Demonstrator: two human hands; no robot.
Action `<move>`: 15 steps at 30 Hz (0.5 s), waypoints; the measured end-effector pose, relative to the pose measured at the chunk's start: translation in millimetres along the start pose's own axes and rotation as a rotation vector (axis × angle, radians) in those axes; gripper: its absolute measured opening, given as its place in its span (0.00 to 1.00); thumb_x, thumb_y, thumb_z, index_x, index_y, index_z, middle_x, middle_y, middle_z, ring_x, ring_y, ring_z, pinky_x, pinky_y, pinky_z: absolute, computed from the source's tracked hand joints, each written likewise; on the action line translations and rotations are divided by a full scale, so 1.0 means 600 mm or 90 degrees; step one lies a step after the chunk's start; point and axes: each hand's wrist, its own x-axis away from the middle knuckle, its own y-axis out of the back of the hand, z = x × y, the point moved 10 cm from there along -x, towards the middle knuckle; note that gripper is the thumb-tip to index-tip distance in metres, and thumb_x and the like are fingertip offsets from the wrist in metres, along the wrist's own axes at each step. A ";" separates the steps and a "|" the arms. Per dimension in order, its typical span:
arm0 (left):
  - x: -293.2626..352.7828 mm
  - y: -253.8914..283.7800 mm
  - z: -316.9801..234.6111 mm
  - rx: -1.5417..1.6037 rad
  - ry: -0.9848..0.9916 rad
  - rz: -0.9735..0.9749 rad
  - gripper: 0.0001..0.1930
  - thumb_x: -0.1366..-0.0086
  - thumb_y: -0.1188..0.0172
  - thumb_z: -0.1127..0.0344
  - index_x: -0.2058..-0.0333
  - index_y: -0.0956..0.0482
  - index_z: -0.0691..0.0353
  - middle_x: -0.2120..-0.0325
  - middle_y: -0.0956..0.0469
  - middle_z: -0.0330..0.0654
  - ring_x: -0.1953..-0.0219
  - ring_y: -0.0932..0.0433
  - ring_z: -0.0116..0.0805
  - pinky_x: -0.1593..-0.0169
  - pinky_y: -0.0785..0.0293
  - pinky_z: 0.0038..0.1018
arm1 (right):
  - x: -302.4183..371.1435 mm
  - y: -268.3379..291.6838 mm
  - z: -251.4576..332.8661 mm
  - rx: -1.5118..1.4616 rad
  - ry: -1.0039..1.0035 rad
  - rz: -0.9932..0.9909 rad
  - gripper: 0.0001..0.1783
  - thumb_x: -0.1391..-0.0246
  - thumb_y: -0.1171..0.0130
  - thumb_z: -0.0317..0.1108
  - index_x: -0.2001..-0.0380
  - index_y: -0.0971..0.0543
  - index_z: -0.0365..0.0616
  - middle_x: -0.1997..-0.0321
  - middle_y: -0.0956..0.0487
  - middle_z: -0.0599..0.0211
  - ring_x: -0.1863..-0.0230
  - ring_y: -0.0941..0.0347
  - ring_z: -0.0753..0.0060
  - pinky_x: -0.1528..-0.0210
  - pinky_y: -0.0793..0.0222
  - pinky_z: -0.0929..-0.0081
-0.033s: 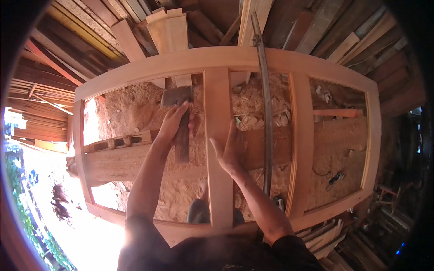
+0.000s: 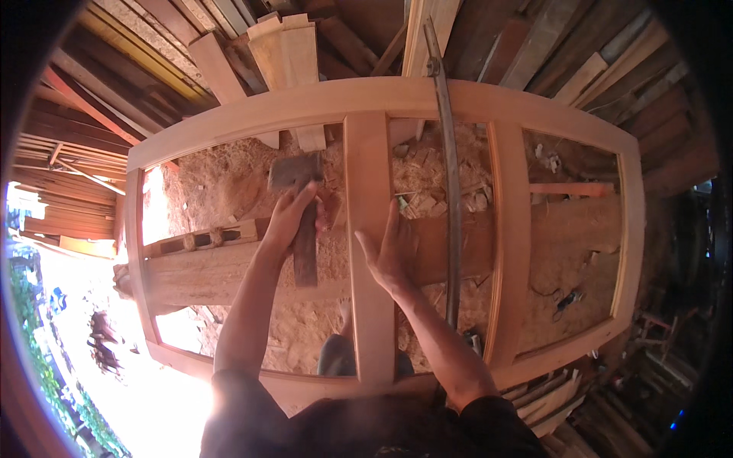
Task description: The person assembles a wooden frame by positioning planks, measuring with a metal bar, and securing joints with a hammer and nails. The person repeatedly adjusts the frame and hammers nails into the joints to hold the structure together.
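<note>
Mallet (image 2: 296,171) gripped in left hand (image 2: 287,220); right hand (image 2: 389,258) splayed against frame (image 2: 369,168); metal bar (image 2: 451,183) crosses nearby; dark item (image 2: 568,300) below, unclear.

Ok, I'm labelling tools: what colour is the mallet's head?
Dark greyish brown; the mallet's head shows best in the head view.

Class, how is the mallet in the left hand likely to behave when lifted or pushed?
The mallet is probably top-heavy, since its block head is much wider than the handle. It seems stiff: the handle juts straight past the left hand without sagging. Rolling looks unlikely, given the head's squarish outline.
</note>
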 end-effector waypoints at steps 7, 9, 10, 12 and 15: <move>0.120 0.147 0.131 -0.164 -0.049 -0.048 0.17 0.28 0.36 0.54 0.58 0.21 0.65 0.77 0.22 0.37 0.81 0.23 0.27 0.78 0.25 0.27 | -0.014 -0.009 0.001 -0.058 -0.017 0.018 0.48 0.36 0.37 0.51 0.28 0.46 0.29 0.36 0.32 0.34 0.37 0.32 0.36 0.38 0.36 0.45; 0.116 0.178 0.141 -0.285 -0.063 -0.066 0.21 0.29 0.36 0.50 0.58 0.20 0.66 0.77 0.22 0.38 0.81 0.23 0.28 0.78 0.24 0.27 | -0.018 0.001 0.002 -0.057 -0.035 0.048 0.46 0.38 0.35 0.47 0.29 0.44 0.30 0.36 0.32 0.35 0.37 0.31 0.37 0.38 0.34 0.47; 0.119 0.186 0.132 -0.383 -0.074 -0.066 0.23 0.30 0.36 0.47 0.59 0.20 0.67 0.77 0.22 0.38 0.81 0.23 0.28 0.78 0.24 0.27 | -0.018 0.010 0.009 -0.047 -0.046 0.070 0.45 0.38 0.34 0.44 0.29 0.43 0.31 0.37 0.30 0.35 0.38 0.30 0.38 0.38 0.33 0.49; 0.122 0.198 0.137 -0.500 -0.031 -0.071 0.27 0.31 0.36 0.43 0.60 0.20 0.68 0.76 0.21 0.39 0.81 0.22 0.29 0.78 0.25 0.27 | 0.004 0.036 0.022 -0.055 -0.019 0.060 0.41 0.37 0.35 0.41 0.29 0.40 0.34 0.38 0.28 0.37 0.40 0.27 0.38 0.40 0.30 0.50; 0.134 0.198 0.140 -0.529 0.070 -0.063 0.31 0.32 0.36 0.38 0.61 0.20 0.69 0.75 0.20 0.42 0.81 0.21 0.30 0.79 0.25 0.27 | 0.109 0.106 0.015 -0.145 0.020 0.025 0.31 0.35 0.37 0.37 0.32 0.33 0.41 0.40 0.25 0.43 0.45 0.22 0.44 0.45 0.24 0.54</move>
